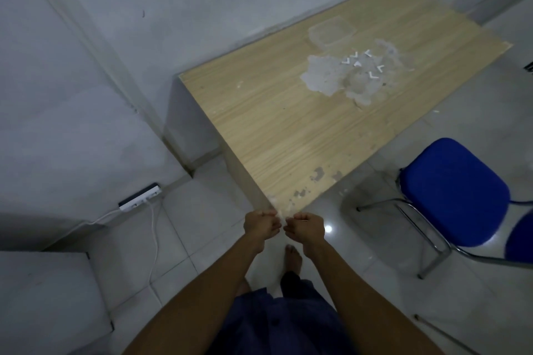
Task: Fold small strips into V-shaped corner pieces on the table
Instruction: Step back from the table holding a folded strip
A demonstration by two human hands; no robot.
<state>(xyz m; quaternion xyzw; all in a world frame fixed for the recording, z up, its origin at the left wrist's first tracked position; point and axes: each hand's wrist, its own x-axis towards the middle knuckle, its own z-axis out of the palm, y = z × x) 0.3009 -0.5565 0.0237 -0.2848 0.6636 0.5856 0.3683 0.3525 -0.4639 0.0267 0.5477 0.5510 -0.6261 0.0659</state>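
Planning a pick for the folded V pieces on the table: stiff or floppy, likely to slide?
Probably stiff enough: the V pieces hold crisp angles. Likely very light, being tiny next to the table. They seem to lie on crinkled clear plastic, so a push may skate or scatter them.

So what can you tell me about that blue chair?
The blue chair has a bright blue padded seat with rounded corners on a thin, shiny metal tube frame. It stands upright on the pale tiled floor beside the wooden table, apart from it. Nothing lies on the seat. Another blue part at the picture's edge may be its backrest; I cannot tell.
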